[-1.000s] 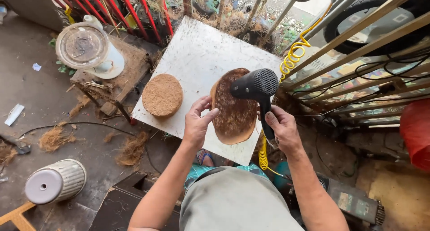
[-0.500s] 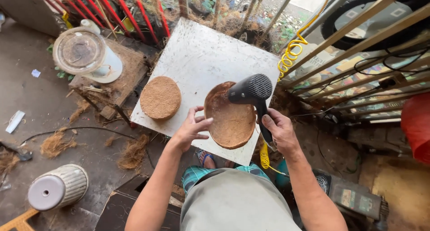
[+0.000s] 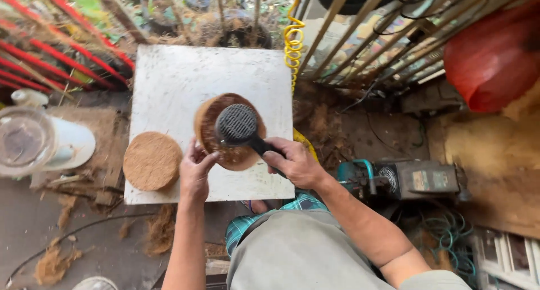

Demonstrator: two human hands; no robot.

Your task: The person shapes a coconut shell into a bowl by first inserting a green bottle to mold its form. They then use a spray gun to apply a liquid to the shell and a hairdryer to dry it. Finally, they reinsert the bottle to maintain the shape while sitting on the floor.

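Observation:
My right hand (image 3: 293, 162) grips the handle of a black hot-air blower (image 3: 237, 124), whose round grilled back faces the camera. Its nozzle points down at a brown round fibre disc (image 3: 209, 117) lying on a white square board (image 3: 180, 79). My left hand (image 3: 194, 172) holds the near left edge of that disc with fingers and thumb. A second, lighter coir disc (image 3: 152, 161) lies flat at the board's near left corner, apart from both hands.
A white appliance with a clear round lid (image 3: 34, 141) stands left of the board. Red rods (image 3: 56, 48) and a metal fence run behind. A coiled yellow hose (image 3: 292, 45) hangs at the back. A grey-teal machine (image 3: 405, 180) sits right, beside a red sack (image 3: 495, 54). Loose fibre litters the floor.
The view has swung right and closer over the board. The blower has turned so its grilled back faces up over the disc. My left hand stays on the disc's edge.

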